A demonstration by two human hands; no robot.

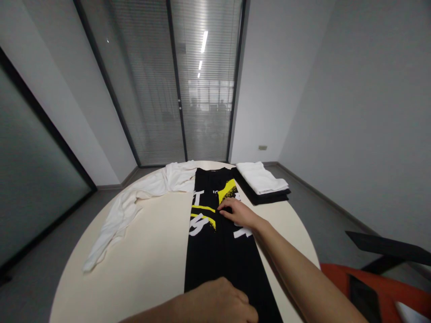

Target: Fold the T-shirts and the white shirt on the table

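Note:
A black garment (pixel 215 251) with yellow and white print lies on the round table, its sides folded inward into a long strip. My right hand (pixel 235 212) rests on its printed upper part, thumb and fingers slightly apart with nothing between them. Near the bottom of the view, my left hand (pixel 224 303) is over the lower part of the garment, knuckles up and fingers curled under; its fingertips are hidden. A white garment (pixel 148 188) lies loosely spread along the table's left and far edge. Folded white cloth (pixel 261 178) sits on folded black cloth (pixel 274 197) at the far right.
The pale round table (pixel 151 251) carries all the clothes. An orange chair (pixel 336 287) with a black armrest (pixel 387 246) stands close on the right. Beyond the table are a glass partition with blinds (pixel 208 121) and grey walls.

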